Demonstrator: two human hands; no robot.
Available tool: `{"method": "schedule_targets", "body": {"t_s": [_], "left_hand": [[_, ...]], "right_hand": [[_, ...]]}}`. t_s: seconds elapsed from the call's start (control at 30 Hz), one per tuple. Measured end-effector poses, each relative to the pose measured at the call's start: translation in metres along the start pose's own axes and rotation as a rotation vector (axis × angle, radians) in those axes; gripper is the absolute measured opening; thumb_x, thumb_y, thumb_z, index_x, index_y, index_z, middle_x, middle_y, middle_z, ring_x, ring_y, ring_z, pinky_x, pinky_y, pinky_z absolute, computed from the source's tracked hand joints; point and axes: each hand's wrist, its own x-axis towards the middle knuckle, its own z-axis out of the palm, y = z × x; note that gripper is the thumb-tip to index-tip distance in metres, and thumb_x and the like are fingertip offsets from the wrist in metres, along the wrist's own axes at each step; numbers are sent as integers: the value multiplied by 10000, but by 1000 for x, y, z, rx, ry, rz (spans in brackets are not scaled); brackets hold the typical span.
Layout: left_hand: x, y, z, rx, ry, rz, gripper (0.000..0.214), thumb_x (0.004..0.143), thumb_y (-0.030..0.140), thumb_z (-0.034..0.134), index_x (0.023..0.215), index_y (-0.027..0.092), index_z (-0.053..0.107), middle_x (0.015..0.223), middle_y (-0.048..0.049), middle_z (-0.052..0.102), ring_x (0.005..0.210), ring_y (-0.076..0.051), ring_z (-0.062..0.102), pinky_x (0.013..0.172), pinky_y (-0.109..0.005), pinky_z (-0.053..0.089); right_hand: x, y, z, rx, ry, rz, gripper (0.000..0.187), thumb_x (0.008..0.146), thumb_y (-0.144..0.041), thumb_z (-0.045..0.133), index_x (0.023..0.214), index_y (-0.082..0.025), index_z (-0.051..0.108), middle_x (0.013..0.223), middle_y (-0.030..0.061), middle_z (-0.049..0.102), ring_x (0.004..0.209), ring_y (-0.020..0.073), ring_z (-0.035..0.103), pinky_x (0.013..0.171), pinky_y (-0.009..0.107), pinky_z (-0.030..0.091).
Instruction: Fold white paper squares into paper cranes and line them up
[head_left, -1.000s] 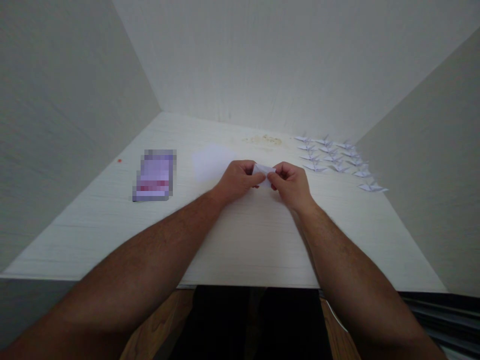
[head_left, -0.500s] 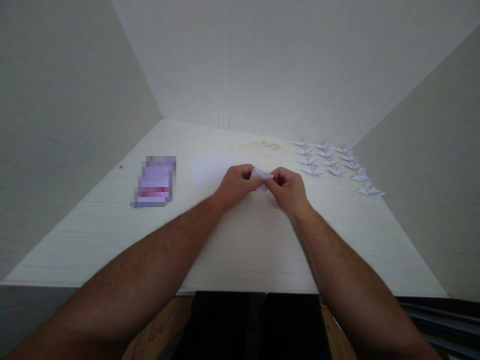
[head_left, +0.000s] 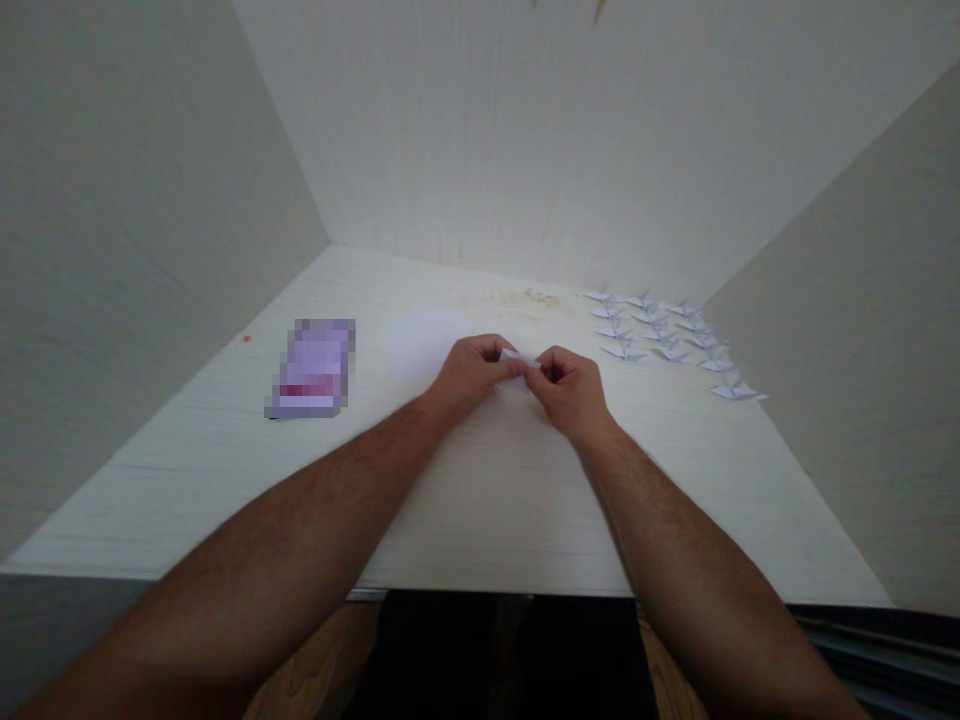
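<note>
Over the middle of the white table, a small folded piece of white paper (head_left: 517, 382) is pinched between my two hands. My left hand (head_left: 474, 372) grips its left side, thumb on top and fingers curled beneath. My right hand (head_left: 568, 388) pinches the right side between thumb and bent forefinger, and the two thumbs nearly meet. Much of the paper is hidden by the fingers, so its exact folds cannot be made out. Just beyond my left hand lies a stack or sheet of plain white paper (head_left: 420, 338), flat on the table.
Several folded paper cranes (head_left: 616, 332) stand in rows at the back right of the table (head_left: 495, 500). A blurred-out purple-and-white flat item (head_left: 315, 365) lies at the left, and a tiny orange speck (head_left: 246, 339) is near the left wall. Walls enclose the back and both sides.
Both hands keep hold of the paper. My right hand has shifted slightly left and down, its thumb closer to the left thumb, and less of the paper shows. The camera view has tilted a little.
</note>
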Motion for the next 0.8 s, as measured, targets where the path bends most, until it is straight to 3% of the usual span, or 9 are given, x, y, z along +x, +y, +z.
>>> {"method": "schedule_targets", "body": {"t_s": [0.37,0.53,0.67,0.8], "left_hand": [[6,-7,-1,-98,42,-49,186,643,334,765,647,173,674,586,24,586,541,-89,491,543,-238,383],[5,-4,0,-183,-4,-53,320,749,479,673,722,160,689,671,-29,643,609,-125,571,590,-266,456],[2,-3,0,-66,-43,-13,282,626,365,812,701,158,635,651,10,632,579,-98,551,580,-238,446],[1,-2,0,14,-42,-1,236,617,291,806,707,149,641,648,15,633,583,-94,549,574,-230,427]], "right_hand": [[1,-3,-1,65,-4,60,181,728,-297,627,618,-205,515,528,-63,454,489,82,357,461,235,262],[1,-3,-3,141,16,131,176,696,-319,637,614,-206,530,510,-62,467,466,83,362,442,229,256],[2,-3,-3,162,22,149,199,697,-357,655,626,-202,553,507,-56,484,464,85,374,441,228,257],[1,-1,-1,158,-19,113,241,716,-388,676,634,-196,556,522,-55,484,478,82,370,455,232,251]]}}
